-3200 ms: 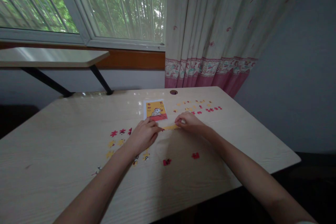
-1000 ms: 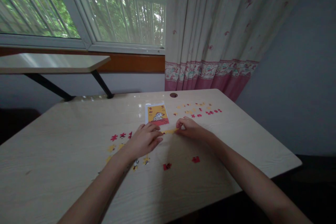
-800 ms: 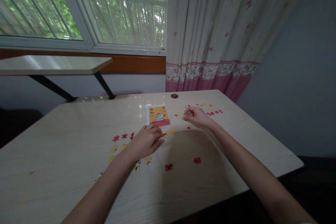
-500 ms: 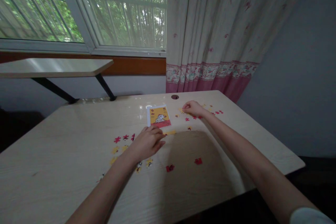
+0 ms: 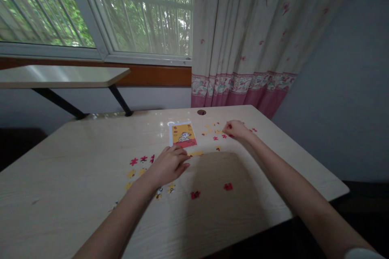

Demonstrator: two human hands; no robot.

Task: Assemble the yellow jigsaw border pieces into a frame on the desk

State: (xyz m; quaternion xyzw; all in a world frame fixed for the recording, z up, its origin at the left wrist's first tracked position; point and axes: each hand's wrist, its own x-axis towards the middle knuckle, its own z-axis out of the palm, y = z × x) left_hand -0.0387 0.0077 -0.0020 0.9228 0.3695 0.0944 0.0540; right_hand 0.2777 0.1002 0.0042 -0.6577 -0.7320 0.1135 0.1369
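The person is sitting at a pale wooden table point(image 5: 75, 194) by the window, working on a small jigsaw puzzle. Their left hand point(image 5: 167, 164) is resting flat near the middle of the table, fingers loosely spread and holding nothing, with its fingertips lying just beside a short yellow strip of joined pieces point(image 5: 196, 153). Their right hand point(image 5: 236, 129) is reaching out to the far scatter of loose pieces point(image 5: 216, 134), yellow and red ones lying apart from each other, and its fingers are curling down among them (whether they are pinching a piece I cannot tell from here). The picture card point(image 5: 183, 134) showing the finished design is lying between the two hands, a little farther back. More pieces are sitting to the left of the left hand point(image 5: 138, 161), red ones and yellow ones, and two red bits point(image 5: 195, 194) point(image 5: 227, 186) are lying on their own nearer the table's front edge. Judging by all this, the puzzle is barely begun: only that yellow strip looks joined, and nearly every other piece is waiting loose on the table.
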